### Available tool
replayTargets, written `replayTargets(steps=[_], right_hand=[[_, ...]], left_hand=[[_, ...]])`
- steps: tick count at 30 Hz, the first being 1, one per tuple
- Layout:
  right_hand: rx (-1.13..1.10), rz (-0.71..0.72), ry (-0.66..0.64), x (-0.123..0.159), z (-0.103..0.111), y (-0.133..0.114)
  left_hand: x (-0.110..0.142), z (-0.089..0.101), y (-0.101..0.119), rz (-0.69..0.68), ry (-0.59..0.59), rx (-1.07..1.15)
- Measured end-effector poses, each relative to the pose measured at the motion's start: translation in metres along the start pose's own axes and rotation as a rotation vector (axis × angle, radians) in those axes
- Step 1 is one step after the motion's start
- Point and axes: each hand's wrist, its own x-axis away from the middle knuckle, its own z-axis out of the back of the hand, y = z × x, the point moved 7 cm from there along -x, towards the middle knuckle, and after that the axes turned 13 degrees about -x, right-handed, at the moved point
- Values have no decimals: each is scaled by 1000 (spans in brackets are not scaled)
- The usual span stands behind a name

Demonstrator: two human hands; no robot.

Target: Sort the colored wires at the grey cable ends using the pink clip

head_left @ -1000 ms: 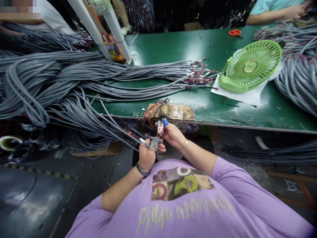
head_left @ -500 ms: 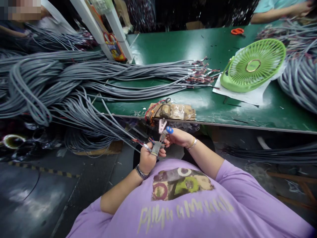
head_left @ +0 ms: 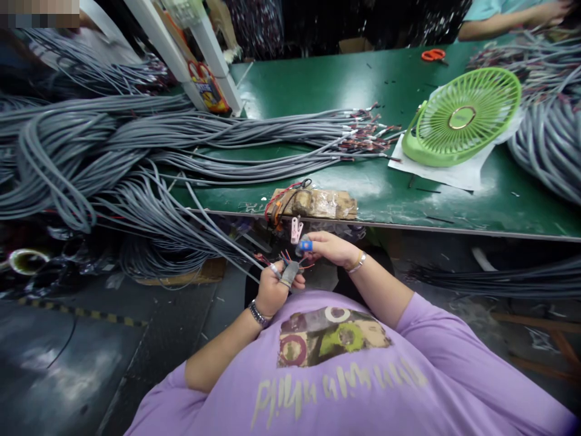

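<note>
Green worktable (head_left: pixel 318 91) across the middle of the scene, with darker floor below its near edge. Just before this edge, left of the middle: coloured wires (head_left: pixel 285 257), thin and spread out, at the end of a grey cable (head_left: pixel 273 270). Around this cable, left hand (head_left: pixel 271 293) closed in a grip, with grey wrapping (head_left: pixel 289 274) on a digit. To its right and slightly farther, right hand (head_left: pixel 330 249) with thumb and fingertips drawn together, blue tape (head_left: pixel 305 245) on the thumb; not possible to tell if something is between them. Just beyond these fingertips, pale pink clip (head_left: pixel 296 230), near the table edge. Behind the clip, on the near edge, wooden block (head_left: pixel 333 204) with red and black leads (head_left: pixel 297 189) at its left part. Farther, grey cable bundle (head_left: pixel 227 130) lying from left toward the middle, with stripped ends to the right. On the right side, green fan (head_left: pixel 467 115) above white paper (head_left: pixel 454 174), and beyond it orange-handled scissors (head_left: pixel 433 55). At far right, another cable pile (head_left: pixel 547 142) and a person's forearm (head_left: pixel 494 27).
</note>
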Motion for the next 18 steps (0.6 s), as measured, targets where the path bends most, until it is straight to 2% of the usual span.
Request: replayTargets(steps=[3, 7, 13, 18], right_hand=[[19, -40, -30, 6, 6, 0], [43, 3, -74, 6, 0, -4], [14, 55, -10, -3, -13, -2], [-57, 27, 33, -3, -10, 5]], left_hand=[[0, 5, 2, 0, 34, 33], [0, 3, 2, -3, 15, 33], [3, -5, 3, -8, -98, 9], [5, 4, 4, -12, 9, 79]])
